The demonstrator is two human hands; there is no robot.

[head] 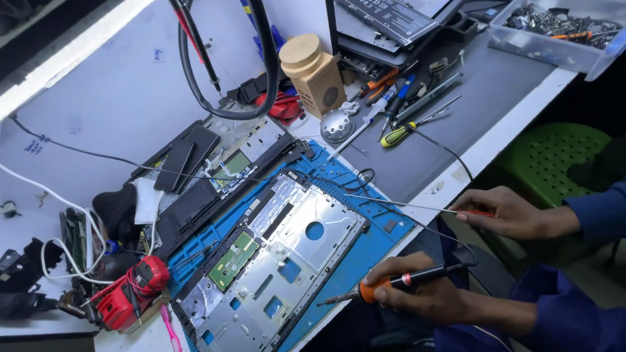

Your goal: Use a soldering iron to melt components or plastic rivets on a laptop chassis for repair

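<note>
On the blue mat [371, 247] at the near edge of the white table [116, 99] lies an opened laptop shell [274, 267], its silvery inner plate facing up, with a small green circuit board [234, 260] set into its left part; just beside its near right edge the left hand [417, 290] holds a soldering iron [393, 284] with an orange collar and black grip, the fingers wrapped closed around the handle and the metal tip pointing left toward the shell without visibly touching it; farther right, past the table's edge, the right hand [512, 214] pinches a thin wire [404, 206] between thumb and fingers, the strand running left over the mat toward the far end of the shell; whether it touches the plate cannot be told. Left of the mat sits a red meter [130, 293] amid white and black cables; beyond the mat lies a second dismantled laptop base [216, 169]; at the far side stand a cardboard box [321, 82] topped by a wooden round, a cluster of screwdrivers [408, 107], and a clear plastic bin [565, 49] of small metal parts; a green stool [548, 157] stands right of the table.
</note>
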